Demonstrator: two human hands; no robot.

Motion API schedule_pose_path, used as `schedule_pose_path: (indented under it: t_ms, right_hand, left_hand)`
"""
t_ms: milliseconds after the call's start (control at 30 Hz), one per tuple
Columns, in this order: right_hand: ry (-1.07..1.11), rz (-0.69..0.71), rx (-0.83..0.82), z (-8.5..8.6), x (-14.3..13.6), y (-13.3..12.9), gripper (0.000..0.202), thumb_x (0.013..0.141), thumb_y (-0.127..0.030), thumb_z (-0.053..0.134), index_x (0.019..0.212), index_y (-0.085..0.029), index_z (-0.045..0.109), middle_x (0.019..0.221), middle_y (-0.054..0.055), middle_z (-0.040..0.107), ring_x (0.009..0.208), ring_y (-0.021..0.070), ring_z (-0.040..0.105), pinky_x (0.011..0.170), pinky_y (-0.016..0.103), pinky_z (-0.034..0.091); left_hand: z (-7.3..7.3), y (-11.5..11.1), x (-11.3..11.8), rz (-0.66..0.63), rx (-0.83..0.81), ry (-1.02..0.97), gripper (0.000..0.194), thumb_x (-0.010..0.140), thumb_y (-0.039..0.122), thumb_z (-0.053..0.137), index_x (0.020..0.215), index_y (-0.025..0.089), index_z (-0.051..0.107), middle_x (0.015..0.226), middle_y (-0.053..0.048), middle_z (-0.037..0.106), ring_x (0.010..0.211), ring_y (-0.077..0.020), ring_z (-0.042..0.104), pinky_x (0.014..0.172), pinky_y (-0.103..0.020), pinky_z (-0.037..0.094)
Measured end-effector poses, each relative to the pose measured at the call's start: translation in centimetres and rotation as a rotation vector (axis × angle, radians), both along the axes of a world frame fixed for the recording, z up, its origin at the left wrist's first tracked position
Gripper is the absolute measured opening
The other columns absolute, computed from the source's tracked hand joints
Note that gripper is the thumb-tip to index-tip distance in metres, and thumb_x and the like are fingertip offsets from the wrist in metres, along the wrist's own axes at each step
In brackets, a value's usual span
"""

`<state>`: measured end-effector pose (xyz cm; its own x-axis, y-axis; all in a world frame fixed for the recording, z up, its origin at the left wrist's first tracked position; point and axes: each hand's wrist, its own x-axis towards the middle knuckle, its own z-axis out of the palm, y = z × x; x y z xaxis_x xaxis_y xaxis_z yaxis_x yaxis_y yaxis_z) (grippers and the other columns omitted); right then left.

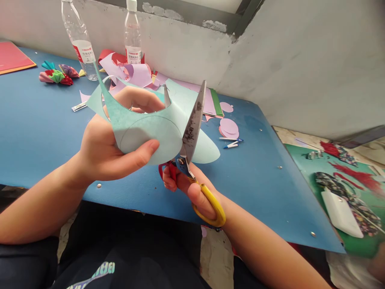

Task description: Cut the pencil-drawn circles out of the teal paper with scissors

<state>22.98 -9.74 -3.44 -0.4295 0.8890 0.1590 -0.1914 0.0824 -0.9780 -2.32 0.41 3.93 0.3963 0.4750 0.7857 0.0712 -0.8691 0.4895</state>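
Observation:
My left hand is closed on a sheet of light teal paper, thumb on the near face and fingers curled behind it. A round outline is drawn on the paper, and its upper edge has curved cut-outs. In my right hand is a pair of scissors with one yellow and one red handle loop. The blades stand apart at the paper's right part, one blade in front and the other tip showing behind the upper edge. Dark smudges mark the front blade.
Two clear water bottles stand by the wall among lilac and red paper scraps. Lilac paper circles and pens lie on the blue table. Colourful folded pieces sit left. A white box-like object rests on a green surface.

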Motion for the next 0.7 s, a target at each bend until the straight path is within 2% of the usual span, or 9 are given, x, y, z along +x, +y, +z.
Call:
schedule_pose_path:
  t_ms: [67, 133, 267, 333, 400, 467, 500, 600, 700]
  right_hand:
    - [0.011, 0.004, -0.012, 0.1, 0.0, 0.0, 0.066, 0.103, -0.092, 0.080, 0.121, -0.030, 0.069, 0.103, 0.005, 0.056, 0.090, 0.0263, 0.057, 0.086, 0.047, 0.063]
    - [0.016, -0.012, -0.034, 0.2, 0.0, -0.2, 0.065, 0.103, -0.090, 0.083, 0.127, -0.031, 0.072, 0.109, 0.007, 0.059, 0.094, 0.0273, 0.060, 0.090, 0.048, 0.063]
    - [-0.005, -0.041, -0.071, 0.3, 0.1, -0.9, 0.073, 0.103, -0.091, 0.082, 0.142, -0.030, 0.072, 0.122, 0.010, 0.062, 0.105, 0.0290, 0.064, 0.099, 0.050, 0.065]
    - [-0.008, -0.043, -0.077, 0.4, 0.1, -1.0, 0.076, 0.102, -0.093, 0.082, 0.141, -0.029, 0.071, 0.123, 0.010, 0.063, 0.107, 0.0292, 0.065, 0.101, 0.051, 0.065]
    - [-0.013, -0.045, -0.087, 0.3, 0.1, -1.0, 0.076, 0.100, -0.096, 0.082, 0.136, -0.029, 0.071, 0.120, 0.010, 0.064, 0.107, 0.0305, 0.066, 0.100, 0.052, 0.066]
    - [-0.011, -0.049, -0.093, 0.3, 0.1, -0.9, 0.074, 0.099, -0.096, 0.083, 0.130, -0.030, 0.072, 0.116, 0.010, 0.063, 0.106, 0.0319, 0.067, 0.099, 0.053, 0.067]
    - [-0.007, -0.050, -0.092, 0.2, 0.1, -0.9, 0.073, 0.098, -0.096, 0.083, 0.128, -0.030, 0.072, 0.114, 0.009, 0.062, 0.105, 0.0319, 0.067, 0.098, 0.053, 0.067]
    - [0.001, -0.045, -0.077, 0.3, 0.1, -0.8, 0.068, 0.100, -0.093, 0.084, 0.125, -0.031, 0.072, 0.109, 0.007, 0.060, 0.101, 0.0295, 0.065, 0.098, 0.051, 0.067]
    - [-0.013, -0.050, -0.055, 0.5, 0.0, -0.9, 0.070, 0.102, -0.094, 0.081, 0.125, -0.029, 0.070, 0.108, 0.006, 0.059, 0.097, 0.0272, 0.061, 0.096, 0.050, 0.067]
  left_hand:
    - [-0.4, 0.7, 0.2, -0.055, 0.111, -0.070, 0.005, 0.105, 0.036, 0.083, 0.102, 0.034, 0.080, 0.137, -0.012, 0.084, 0.116, -0.0362, 0.083, 0.104, -0.063, 0.079]
    - [-0.9, 1.4, 0.4, -0.107, 0.177, -0.080, 0.005, 0.103, 0.034, 0.083, 0.106, 0.033, 0.080, 0.137, -0.013, 0.084, 0.116, -0.0356, 0.085, 0.105, -0.061, 0.079]
    - [-0.9, 1.5, 0.3, -0.116, 0.153, -0.083, 0.011, 0.105, 0.035, 0.083, 0.097, 0.032, 0.077, 0.134, -0.012, 0.083, 0.118, -0.0345, 0.087, 0.106, -0.060, 0.079]
    - [-0.4, 0.8, 0.1, -0.105, 0.113, -0.099, 0.019, 0.107, 0.040, 0.085, 0.093, 0.031, 0.076, 0.134, -0.012, 0.084, 0.116, -0.0348, 0.087, 0.106, -0.061, 0.078]
    - [0.1, 0.1, -0.1, -0.046, -0.016, -0.009, 0.018, 0.108, 0.033, 0.086, 0.093, 0.031, 0.077, 0.139, -0.010, 0.084, 0.121, -0.0351, 0.085, 0.109, -0.063, 0.077]
    - [0.3, -0.4, -0.2, -0.021, -0.067, 0.010, 0.018, 0.105, 0.029, 0.088, 0.089, 0.031, 0.078, 0.139, -0.010, 0.085, 0.123, -0.0381, 0.083, 0.111, -0.069, 0.076]
    - [0.3, -0.4, -0.1, -0.024, -0.070, 0.007, 0.018, 0.106, 0.031, 0.087, 0.089, 0.032, 0.079, 0.139, -0.011, 0.085, 0.124, -0.0393, 0.083, 0.113, -0.071, 0.075]
    - [-0.2, 0.3, 0.3, -0.070, 0.049, -0.098, 0.019, 0.108, 0.045, 0.083, 0.093, 0.033, 0.080, 0.132, -0.014, 0.086, 0.117, -0.0392, 0.085, 0.107, -0.071, 0.078]
    - [-0.6, 1.0, 0.7, -0.090, 0.084, -0.123, 0.019, 0.106, 0.046, 0.083, 0.093, 0.033, 0.078, 0.129, -0.017, 0.085, 0.110, -0.0402, 0.085, 0.100, -0.072, 0.080]
